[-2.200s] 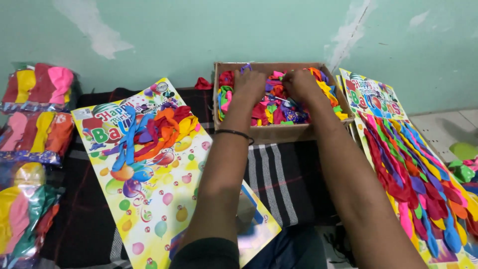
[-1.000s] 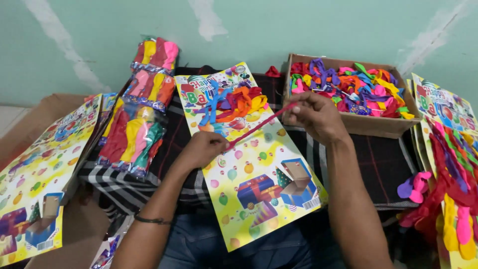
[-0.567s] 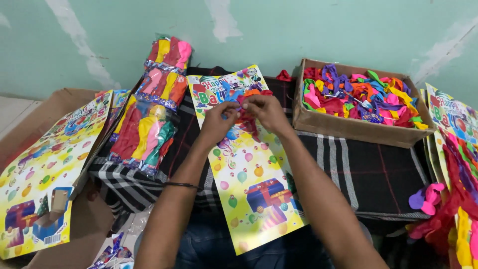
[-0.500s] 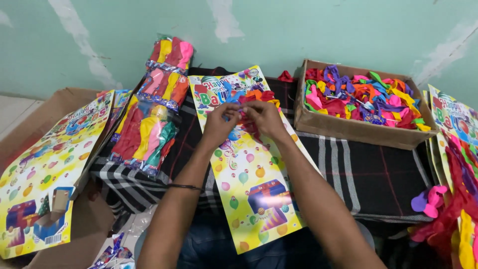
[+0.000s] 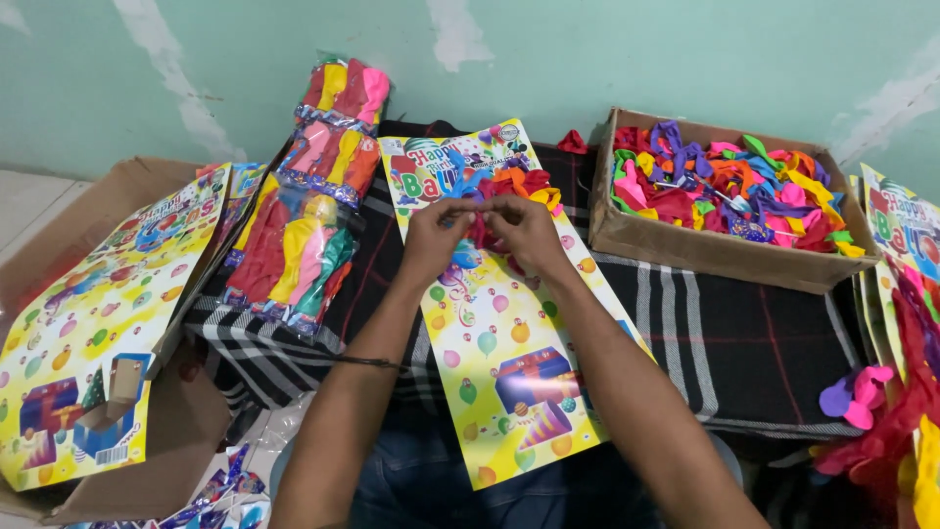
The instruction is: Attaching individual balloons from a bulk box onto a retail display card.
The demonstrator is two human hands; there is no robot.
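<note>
Both hands meet over a long yellow printed balloon card [image 5: 499,343] lying on a black striped cloth. My left hand [image 5: 438,230] and my right hand [image 5: 521,227] pinch a red balloon [image 5: 482,231] between their fingertips, close to the cluster of red, orange and blue balloons [image 5: 514,186] fixed near the card's top. Most of the red balloon is hidden by my fingers.
A cardboard box [image 5: 705,240] full of loose coloured balloons stands at the back right. Plastic packs of balloons [image 5: 299,245] lie to the left, beside another printed card [image 5: 93,323] on a brown box. More cards with balloons [image 5: 901,392] sit at the right edge.
My hands left the box of loose balloons, carried a red balloon over to the card, and now work it together near the card's top. The view has swung left.
</note>
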